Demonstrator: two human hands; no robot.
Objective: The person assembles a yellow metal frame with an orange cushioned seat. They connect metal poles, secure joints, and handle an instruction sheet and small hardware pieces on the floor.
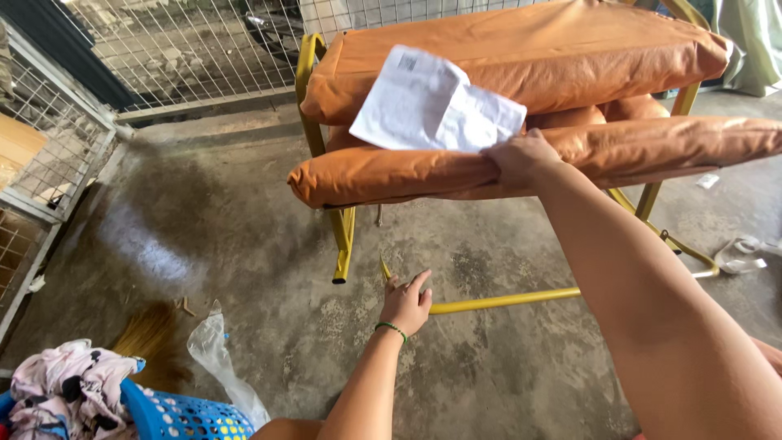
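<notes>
My right hand (521, 157) holds a white folded paper sheet (432, 106) against the orange cushioned seat (391, 175) of a yellow-framed folding chair. Above it lies the orange backrest cushion (521, 49). My left hand (405, 303), with a green band at the wrist, grips the end of a yellow metal tube (505, 301) of the frame near the concrete floor. The chair's front leg (344, 248) stands just to the left of that hand.
A blue plastic basket (175, 417) with patterned cloth (65, 383) sits at the lower left, next to a clear plastic bag (216, 354) and a straw broom (147, 334). Wire mesh fencing (187, 49) runs along the back and left. A crumpled white wrapper (741, 254) lies at right.
</notes>
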